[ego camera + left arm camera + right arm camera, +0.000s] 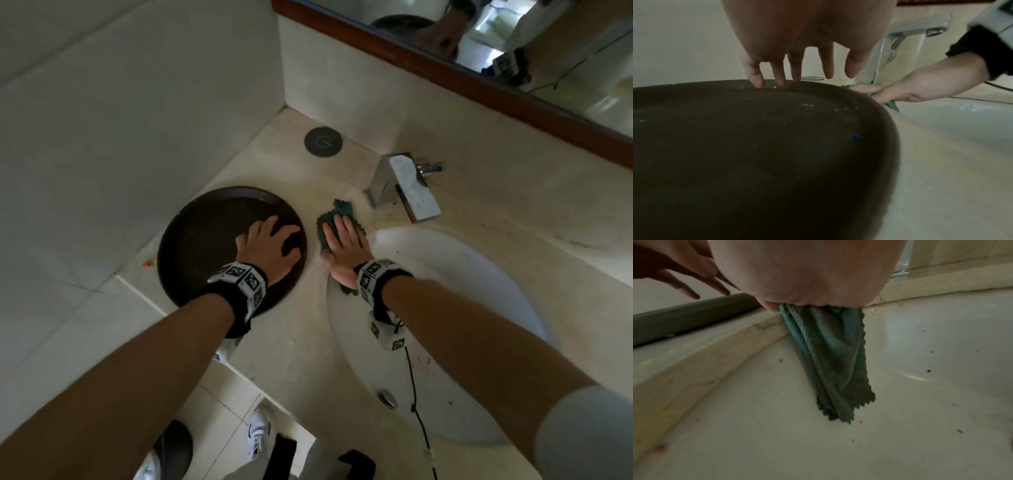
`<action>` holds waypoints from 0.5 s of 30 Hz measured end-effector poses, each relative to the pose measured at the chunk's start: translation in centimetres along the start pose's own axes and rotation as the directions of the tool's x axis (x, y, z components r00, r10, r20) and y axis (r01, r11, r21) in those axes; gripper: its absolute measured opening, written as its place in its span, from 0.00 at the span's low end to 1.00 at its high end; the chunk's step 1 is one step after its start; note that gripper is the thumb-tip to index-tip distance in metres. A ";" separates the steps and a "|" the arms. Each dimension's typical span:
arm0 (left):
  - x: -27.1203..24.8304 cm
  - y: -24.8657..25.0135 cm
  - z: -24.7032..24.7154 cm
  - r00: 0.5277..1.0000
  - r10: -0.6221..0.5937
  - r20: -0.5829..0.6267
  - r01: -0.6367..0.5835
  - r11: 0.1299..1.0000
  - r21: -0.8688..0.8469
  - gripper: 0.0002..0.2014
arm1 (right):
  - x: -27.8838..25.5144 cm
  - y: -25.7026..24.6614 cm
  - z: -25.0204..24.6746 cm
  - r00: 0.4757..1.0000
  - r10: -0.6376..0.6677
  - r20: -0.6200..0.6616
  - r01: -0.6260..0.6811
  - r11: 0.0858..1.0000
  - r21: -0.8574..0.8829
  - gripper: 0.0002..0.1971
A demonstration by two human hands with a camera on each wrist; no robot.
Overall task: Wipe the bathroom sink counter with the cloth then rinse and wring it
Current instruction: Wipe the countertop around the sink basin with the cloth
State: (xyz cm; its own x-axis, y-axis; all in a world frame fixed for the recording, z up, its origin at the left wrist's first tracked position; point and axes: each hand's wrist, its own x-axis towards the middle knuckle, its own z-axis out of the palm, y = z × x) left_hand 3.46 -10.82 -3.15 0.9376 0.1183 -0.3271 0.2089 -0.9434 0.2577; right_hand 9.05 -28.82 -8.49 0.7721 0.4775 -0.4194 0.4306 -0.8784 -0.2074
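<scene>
My right hand (344, 251) lies flat, at the centre of the head view, on the green cloth (337, 214), fingers straight and pressed together, palm down. I judge that this flat press spreads pressure over the folded fabric so it drags evenly across the counter (284, 349). The cloth sits on the narrow strip of counter between the dark round tray (191, 240) and the sink basin (479, 308), just below the chrome faucet (404, 186). In the right wrist view one end of the cloth (830, 353) hangs over the basin rim from under my palm, its zigzag-cut edge toward the lower middle of the frame.

My left hand (270, 248) rests on the tray, left of centre, fingers (756, 76) spread and straight, tips touching the tray's far inner edge. It probably steadies the tray, or me, during the wipe.

Red and dark specks dot the basin (941, 353); a round dark cap (323, 141) sits on the counter at upper centre, beneath the wood-framed mirror (513, 51).

No brand or readable writing shows; the wristbands (245, 277) carry only black-and-white square markers. Rinsing and wringing are not yet begun.
</scene>
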 end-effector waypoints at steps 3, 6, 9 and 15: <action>-0.7 0.1 -0.1 1.000 0.020 0.006 -0.020 1.000 0.009 0.25 | -0.9 -1.0 0.5 1.000 0.002 0.025 -0.003 0.999 0.051 0.31; -1.6 -0.2 -0.1 0.998 0.057 0.005 -0.057 0.998 0.010 0.25 | -2.5 -2.7 1.6 0.999 0.008 0.035 -0.011 0.995 0.103 0.31; -2.8 -0.9 0.0 0.996 0.091 -0.002 -0.091 0.996 0.010 0.25 | -4.3 -4.5 2.8 0.999 0.033 0.015 -0.035 0.993 0.116 0.31; -5.8 -2.4 0.1 0.986 0.166 0.002 -0.166 0.985 0.051 0.25 | -8.4 -7.1 5.6 0.993 0.105 -0.054 -0.094 0.980 0.175 0.32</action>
State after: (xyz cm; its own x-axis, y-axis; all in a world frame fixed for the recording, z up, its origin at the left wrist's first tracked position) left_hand -2.50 -9.31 -2.00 0.9586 -0.0407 -0.2817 0.0361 -0.9644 0.2620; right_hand -3.15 -26.68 -8.40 0.8374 0.3828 -0.3902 0.2676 -0.9095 -0.3181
